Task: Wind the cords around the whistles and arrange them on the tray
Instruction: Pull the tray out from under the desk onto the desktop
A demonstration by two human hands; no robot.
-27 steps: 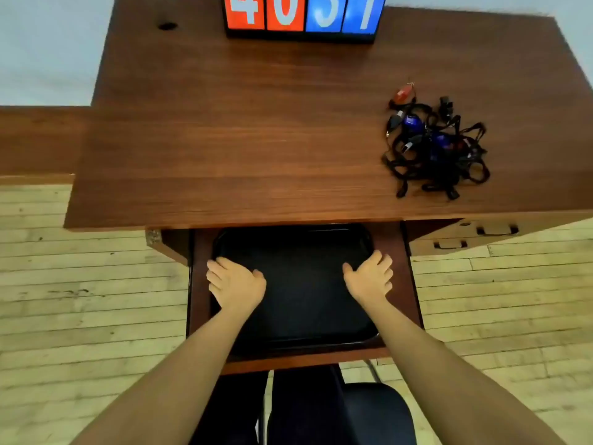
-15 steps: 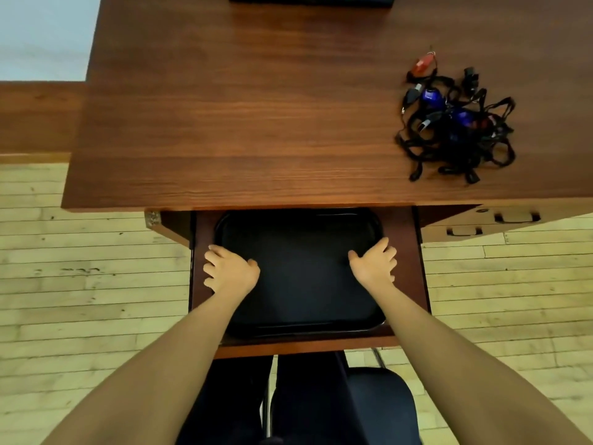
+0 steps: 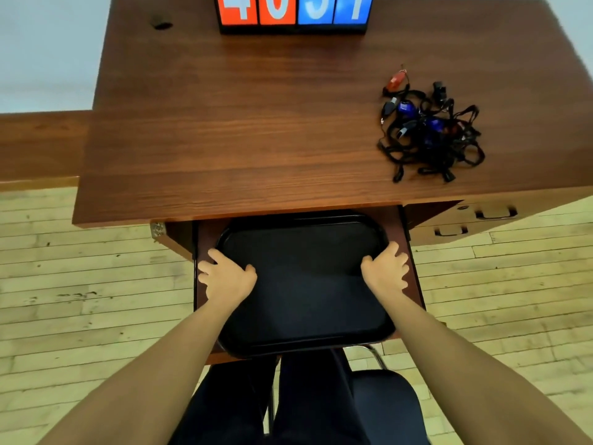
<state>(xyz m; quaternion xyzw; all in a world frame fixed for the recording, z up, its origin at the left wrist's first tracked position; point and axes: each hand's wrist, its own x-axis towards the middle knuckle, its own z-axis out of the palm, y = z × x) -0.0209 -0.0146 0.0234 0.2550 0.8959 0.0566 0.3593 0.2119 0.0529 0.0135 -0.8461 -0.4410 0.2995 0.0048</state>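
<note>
Hands (image 3: 228, 277) (image 3: 386, 271) gripped the black tray (image 3: 305, 343) in the drawer (image 3: 414, 277), likely lifting it deskward beside tangled whistles (image 3: 430, 130).

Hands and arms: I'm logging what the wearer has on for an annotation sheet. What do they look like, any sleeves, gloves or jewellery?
Both the left hand and the right hand are bare, with no gloves. No rings, watch or bracelet show from this view. The forearms are uncovered all the way to the bottom of the frame, so no sleeve appears. Dark trousers show below, between the arms.
</note>
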